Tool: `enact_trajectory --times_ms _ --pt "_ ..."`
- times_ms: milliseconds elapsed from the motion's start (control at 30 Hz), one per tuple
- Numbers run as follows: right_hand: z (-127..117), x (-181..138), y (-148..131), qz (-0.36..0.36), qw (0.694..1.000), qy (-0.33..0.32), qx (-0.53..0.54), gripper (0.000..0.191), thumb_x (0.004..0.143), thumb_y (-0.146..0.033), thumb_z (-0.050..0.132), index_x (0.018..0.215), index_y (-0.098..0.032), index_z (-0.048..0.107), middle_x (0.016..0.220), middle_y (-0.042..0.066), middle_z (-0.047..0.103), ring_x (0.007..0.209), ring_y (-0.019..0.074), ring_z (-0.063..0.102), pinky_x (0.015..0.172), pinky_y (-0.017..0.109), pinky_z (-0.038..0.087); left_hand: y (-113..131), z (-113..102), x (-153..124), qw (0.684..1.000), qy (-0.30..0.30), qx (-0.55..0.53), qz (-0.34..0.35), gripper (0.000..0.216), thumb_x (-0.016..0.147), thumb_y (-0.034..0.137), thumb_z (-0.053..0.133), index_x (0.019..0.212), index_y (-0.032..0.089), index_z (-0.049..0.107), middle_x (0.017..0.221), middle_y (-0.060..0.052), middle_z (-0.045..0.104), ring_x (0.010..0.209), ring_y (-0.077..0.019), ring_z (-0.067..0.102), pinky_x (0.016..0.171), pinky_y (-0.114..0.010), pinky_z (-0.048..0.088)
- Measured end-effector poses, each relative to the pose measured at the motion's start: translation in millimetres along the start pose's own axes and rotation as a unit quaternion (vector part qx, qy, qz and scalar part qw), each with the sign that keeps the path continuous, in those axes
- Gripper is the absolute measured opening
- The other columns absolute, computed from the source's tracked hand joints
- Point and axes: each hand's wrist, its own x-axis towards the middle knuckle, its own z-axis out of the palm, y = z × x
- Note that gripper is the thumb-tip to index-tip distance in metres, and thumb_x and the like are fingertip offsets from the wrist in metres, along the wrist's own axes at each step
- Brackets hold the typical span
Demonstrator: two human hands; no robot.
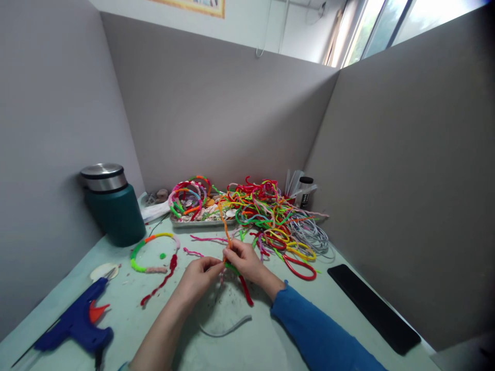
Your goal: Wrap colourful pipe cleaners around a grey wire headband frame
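Observation:
My left hand (pixel 199 281) and my right hand (pixel 245 262) meet over the middle of the pale green table (pixel 127 319). Both pinch a partly wrapped hoop (pixel 244 288) that shows green and red fuzzy wire. An orange pipe cleaner (pixel 223 221) rises from my right fingers toward the pile behind. My right arm wears a blue sleeve (pixel 320 335). A bare grey band (pixel 226 330) lies just in front of my hands.
A tangled heap of coloured pipe cleaners (pixel 270 211) and a tray (pixel 201 222) of wrapped hoops sit at the back. A multicoloured hoop (pixel 152 252), a blue glue gun (pixel 77 322), a green flask (pixel 114 206) and a black slab (pixel 371 306) lie around.

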Motion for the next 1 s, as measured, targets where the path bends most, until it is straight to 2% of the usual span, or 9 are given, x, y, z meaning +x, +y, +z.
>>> enact_trajectory --times_ms 267,467,633,867,1000 --pt "0.8 -0.3 -1.6 -0.017 1.000 -0.011 0.013 0.023 0.085 -0.031 0.050 0.067 -0.017 0.052 0.062 -0.003 0.048 0.059 0.0103 0.043 0.056 0.022 0.033 -6.7 -0.8 2.5 1.000 0.000 -0.006 0.006 0.026 0.064 0.037 0.063 0.070 0.012 0.068 0.062 -0.004 0.065 0.058 -0.0162 0.055 0.055 -0.025 0.037" --pt "0.6 0.4 0.0 -0.018 1.000 -0.015 0.016 0.022 0.085 -0.027 0.049 0.065 -0.018 0.051 0.062 -0.003 0.049 0.060 0.0106 0.045 0.058 0.022 0.034 -7.8 -0.6 2.7 1.000 -0.011 -0.012 0.004 0.023 0.063 0.034 0.066 0.070 0.012 0.069 0.062 -0.005 0.065 0.057 -0.0156 0.054 0.055 -0.025 0.036" --pt "-1.2 0.9 -0.6 -0.010 0.999 -0.027 0.015 0.022 0.085 -0.025 0.047 0.065 -0.018 0.049 0.062 -0.003 0.048 0.058 0.0102 0.043 0.056 0.022 0.034 -4.7 -0.1 1.7 1.000 0.004 -0.015 0.004 0.027 0.066 0.039 0.061 0.066 0.013 0.067 0.061 -0.003 0.063 0.058 -0.0151 0.052 0.055 -0.024 0.035" --pt "-2.2 0.2 1.9 -0.018 0.999 -0.047 0.003 0.022 0.087 -0.025 0.046 0.066 -0.018 0.048 0.062 -0.003 0.045 0.059 0.0102 0.041 0.055 0.022 0.032 0.7 -0.3 -1.4 0.999 0.021 0.008 -0.040 0.031 0.068 0.044 0.058 0.066 0.014 0.067 0.046 0.004 0.048 0.044 -0.0102 0.038 0.045 -0.023 0.025" --pt "-2.6 0.5 3.6 -0.023 0.998 -0.051 -0.001 0.021 0.087 -0.026 0.046 0.067 -0.017 0.049 0.063 -0.003 0.046 0.060 0.0102 0.042 0.056 0.022 0.032 -0.4 -0.4 -1.3 0.999 0.009 0.005 -0.048 0.035 0.066 0.047 0.060 0.070 0.013 0.070 0.048 0.003 0.052 0.046 -0.0106 0.040 0.046 -0.023 0.027"
